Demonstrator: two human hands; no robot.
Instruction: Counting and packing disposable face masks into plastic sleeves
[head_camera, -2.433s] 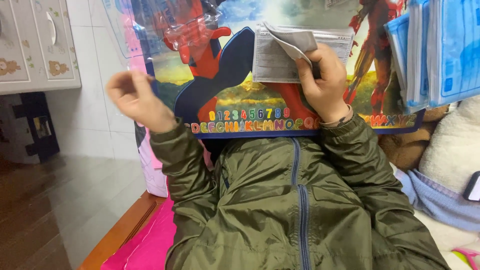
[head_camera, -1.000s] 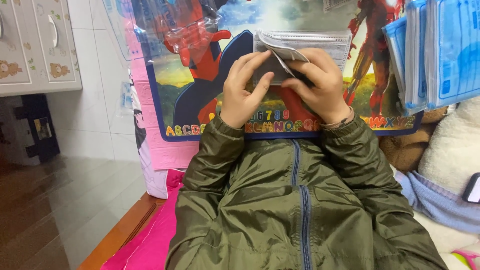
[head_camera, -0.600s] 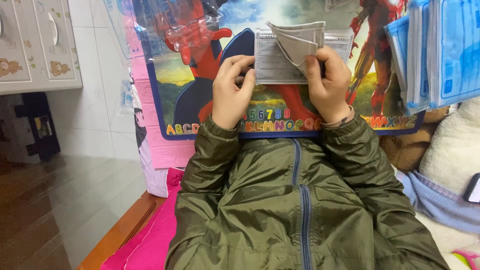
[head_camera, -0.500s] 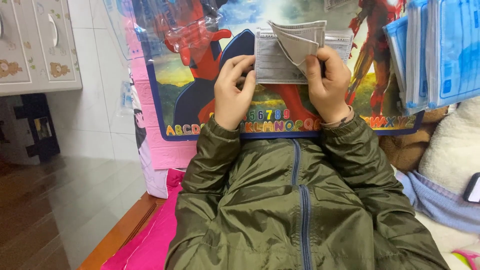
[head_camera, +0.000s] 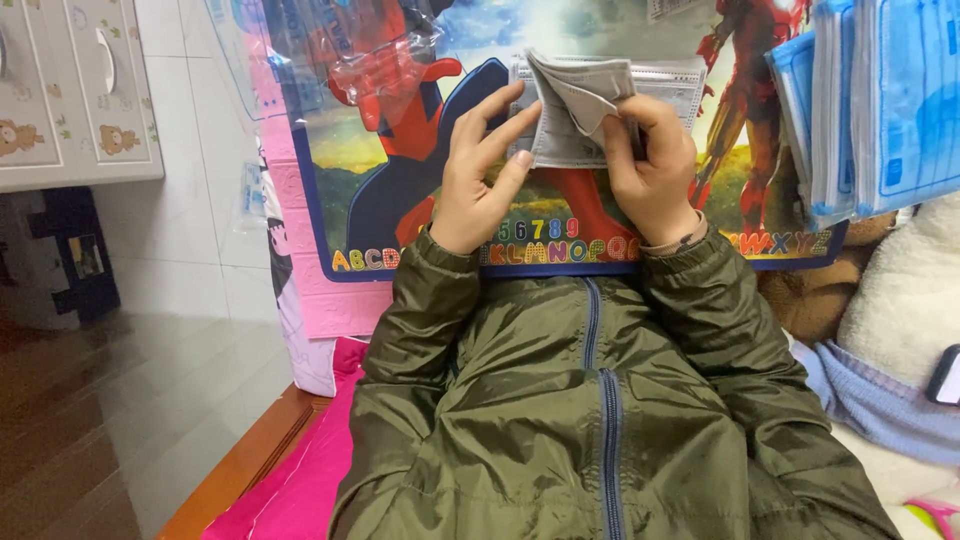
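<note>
A stack of grey folded face masks (head_camera: 590, 110) in a clear wrapper is held up in front of a colourful picture board (head_camera: 400, 150). My right hand (head_camera: 650, 170) grips the stack at its right side, thumb pressed on the top mask. My left hand (head_camera: 480, 170) lies against the stack's left edge with its fingers stretched out and apart, touching the masks. Both arms are in olive green jacket sleeves (head_camera: 600, 420).
Blue packs of masks (head_camera: 880, 100) hang at the upper right. A white cabinet (head_camera: 70, 90) stands at the left over a glossy dark floor (head_camera: 100, 420). A pink cloth (head_camera: 300, 470) lies on a wooden edge. A cream plush thing (head_camera: 900, 290) sits at the right.
My left hand came from the far left to the masks, gripped them, and now has its fingers spread flat. The top mask has been lifted and folded by my right hand.
</note>
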